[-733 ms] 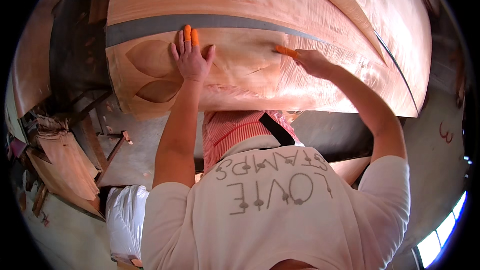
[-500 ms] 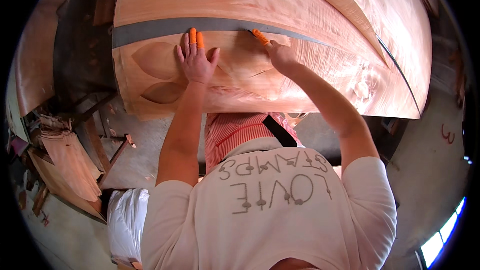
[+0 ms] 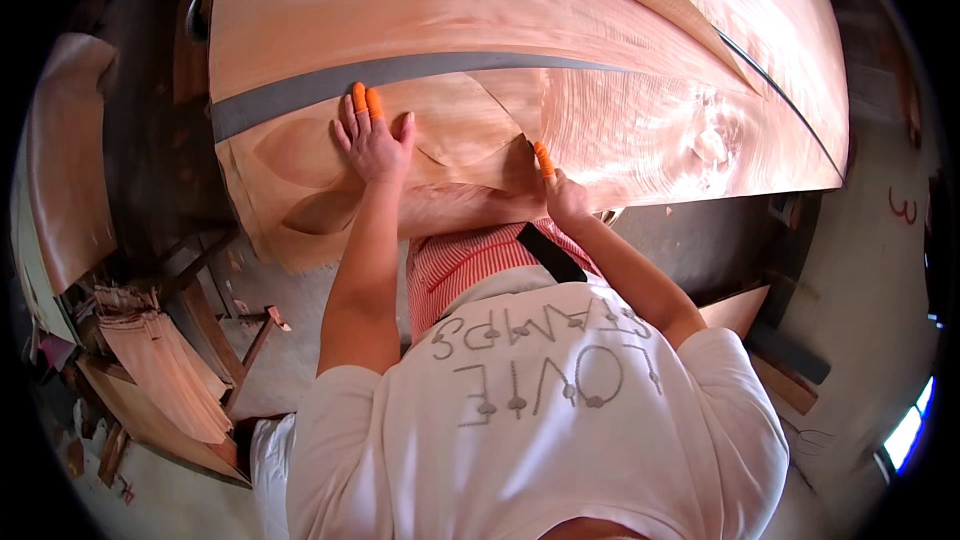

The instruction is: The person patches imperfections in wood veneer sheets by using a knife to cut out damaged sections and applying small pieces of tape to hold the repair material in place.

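Observation:
A thin sheet of reddish wood veneer (image 3: 620,130) lies along the near side of the work surface. My left hand (image 3: 376,150) rests flat on it with fingers spread, two of them in orange finger cots. My right hand (image 3: 566,198), at the near edge, is closed with an orange-capped index finger stretched out. From its fingertip juts a small dark blade (image 3: 530,143), mostly hidden by the hand. A curved dark line in the veneer runs from the far edge to this blade. Leaf-shaped darker patches (image 3: 298,152) lie left of my left hand.
A grey strip (image 3: 300,90) runs beyond the near veneer, with a larger veneer sheet (image 3: 400,5) behind it. A dark curved rod or strip (image 3: 780,100) lies at right. Stacked veneer offcuts (image 3: 160,365) and a wooden frame (image 3: 250,355) stand at lower left.
My right hand has drawn the blade from the grey strip toward me, to the near edge. A curved line now shows behind it. My left hand stays flat on the veneer.

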Action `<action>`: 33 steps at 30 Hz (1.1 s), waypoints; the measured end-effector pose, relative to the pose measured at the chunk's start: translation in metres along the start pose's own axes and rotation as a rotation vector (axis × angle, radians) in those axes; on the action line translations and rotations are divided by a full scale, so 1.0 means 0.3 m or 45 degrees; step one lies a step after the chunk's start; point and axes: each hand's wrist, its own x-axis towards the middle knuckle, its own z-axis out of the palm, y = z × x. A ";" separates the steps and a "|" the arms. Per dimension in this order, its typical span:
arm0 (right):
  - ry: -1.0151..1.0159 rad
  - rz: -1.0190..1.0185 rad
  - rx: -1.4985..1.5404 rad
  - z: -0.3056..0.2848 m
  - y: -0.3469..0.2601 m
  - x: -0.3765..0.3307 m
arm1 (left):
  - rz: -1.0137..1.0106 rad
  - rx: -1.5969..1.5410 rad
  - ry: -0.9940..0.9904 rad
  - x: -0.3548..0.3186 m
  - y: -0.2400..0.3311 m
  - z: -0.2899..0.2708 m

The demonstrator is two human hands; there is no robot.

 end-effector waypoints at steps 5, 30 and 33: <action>-0.042 -0.315 -0.155 0.002 0.066 0.036 | 0.037 0.043 0.008 0.004 0.011 -0.008; -0.847 -0.764 0.806 -0.232 -0.105 -0.007 | 0.032 0.010 0.054 -0.007 -0.006 0.009; -0.684 -0.295 1.223 -0.212 -0.080 0.174 | 0.056 0.030 0.063 0.002 0.007 0.001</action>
